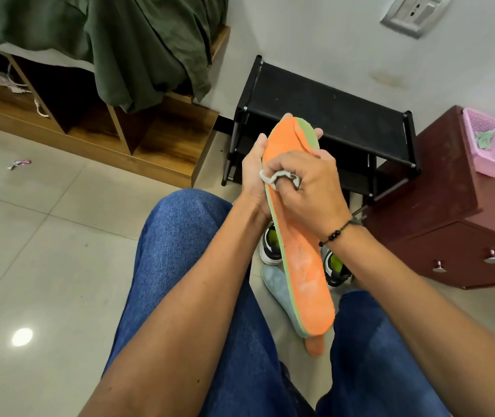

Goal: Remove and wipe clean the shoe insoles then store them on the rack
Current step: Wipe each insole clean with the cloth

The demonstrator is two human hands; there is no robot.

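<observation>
My left hand [253, 173] grips an orange insole [303, 266] with a green edge from behind, near its toe end, holding it upright above my knees. My right hand [306, 188] pinches a small whitish cloth [276, 177] and presses it against the insole's orange face. A second insole [282, 293], pale blue side up with an orange tip, lies on the floor between my legs. Two black, white and lime shoes [272, 246] [335, 267] stand on the floor behind it. The black shoe rack [330, 112] stands against the wall beyond my hands.
A dark red drawer cabinet [451, 224] stands right of the rack with a pink basket [493, 145] on top. A wooden bed frame [156, 139] draped with green cloth [138, 40] is at left. Pale floor tiles [44, 251] spread to the left.
</observation>
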